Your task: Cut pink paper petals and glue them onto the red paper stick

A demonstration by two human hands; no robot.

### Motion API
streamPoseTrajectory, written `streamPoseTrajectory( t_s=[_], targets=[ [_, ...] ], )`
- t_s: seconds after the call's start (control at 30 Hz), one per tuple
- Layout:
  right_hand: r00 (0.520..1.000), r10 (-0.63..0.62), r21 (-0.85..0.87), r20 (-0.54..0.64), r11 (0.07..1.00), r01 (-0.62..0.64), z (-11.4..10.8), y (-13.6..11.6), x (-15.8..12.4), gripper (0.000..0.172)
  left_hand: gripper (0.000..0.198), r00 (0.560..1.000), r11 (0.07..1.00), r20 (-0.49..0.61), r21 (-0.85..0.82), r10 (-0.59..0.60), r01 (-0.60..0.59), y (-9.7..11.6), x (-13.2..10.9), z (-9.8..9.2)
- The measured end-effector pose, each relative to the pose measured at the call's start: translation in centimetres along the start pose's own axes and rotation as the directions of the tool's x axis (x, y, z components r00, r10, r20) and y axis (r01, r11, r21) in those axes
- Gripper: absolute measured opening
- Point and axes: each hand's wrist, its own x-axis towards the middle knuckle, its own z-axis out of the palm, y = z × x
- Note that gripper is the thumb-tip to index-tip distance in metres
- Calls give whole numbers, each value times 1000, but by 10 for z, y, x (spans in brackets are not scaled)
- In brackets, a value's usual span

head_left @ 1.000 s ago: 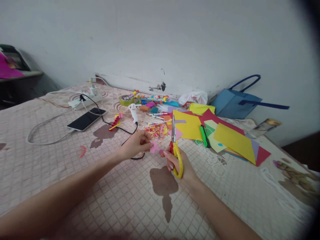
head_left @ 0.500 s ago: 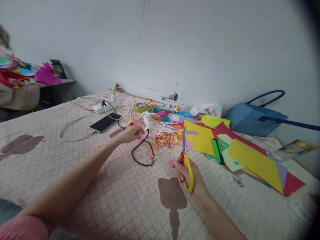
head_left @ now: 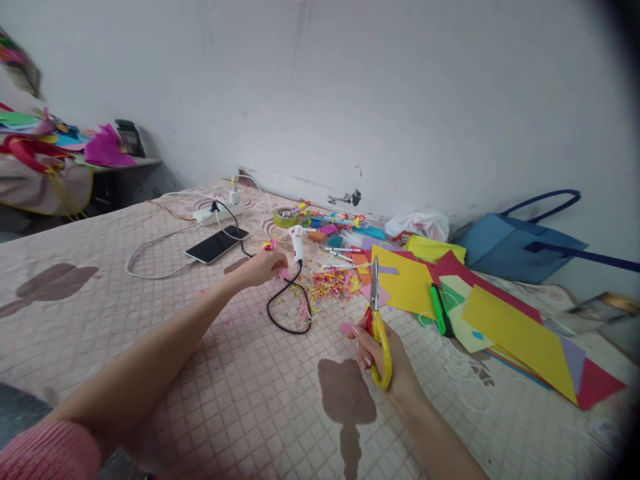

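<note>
My left hand (head_left: pixel 265 267) is closed at the middle of the table, a small pink piece (head_left: pixel 283 274) at its fingertips. It is beside a white glue gun (head_left: pixel 297 243) with a black cord. My right hand (head_left: pixel 380 353) is wrapped round yellow and red scissors (head_left: pixel 381 347), whose blades point away and look closed. Another small pink piece (head_left: pixel 347 328) shows at its thumb and finger. Between and beyond the hands lies a heap of small colourful paper strips (head_left: pixel 333 285).
A phone (head_left: pixel 217 245) and a power strip (head_left: pixel 217 214) with cables are at the left. Coloured paper sheets (head_left: pixel 520 340), a green cutter (head_left: pixel 440 309) and white string are at the right. A blue bag (head_left: pixel 520 247) stands by the wall.
The whole view has shifted slightly, so objects appear a little further right. Both hands keep nearly the same pose and still hold the same things.
</note>
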Motion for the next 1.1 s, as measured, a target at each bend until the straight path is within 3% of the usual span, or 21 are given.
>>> streamPoseTrajectory(
  t_s=[0.17, 0.4, 0.53, 0.6, 0.7, 0.83, 1.0, 1.1],
  targets=[
    [999, -24, 12, -25, 1000, 25, -4, -4, 3, 29, 20, 1000, 999, -23, 34, -5, 6, -3, 1, 0],
    [996, -50, 47, -78, 997, 54, -12, -6, 8, 29, 24, 988, 993, -147, 97, -49, 64, -10, 3, -2],
    [990, -81, -19, -114, 997, 80, -16, -6, 13, 28, 18, 965, 992, -259, 106, -32, 61, 6, 3, 2],
    [983, -111, -118, -149, 989, 94, -20, -4, 15, 27, 14, 946, 996, -321, 92, 43, -15, 20, 1, 10],
    [962, -212, -368, -174, 920, 136, -24, -2, 19, 22, 12, 953, 991, -275, 62, 130, -118, 45, -5, 28],
    [945, -309, -640, -111, 749, 170, -23, 1, 19, 20, 13, 968, 976, -126, 19, 218, -217, 76, -21, 53],
    [944, -331, -772, -8, 602, 205, -20, 10, 20, 24, 14, 956, 956, 1, 7, 293, -293, 96, -38, 72],
    [946, -325, -778, 1, 594, 205, -21, 16, 23, 24, 13, 956, 956, 29, -50, 291, -290, 98, -41, 76]
  ],
)
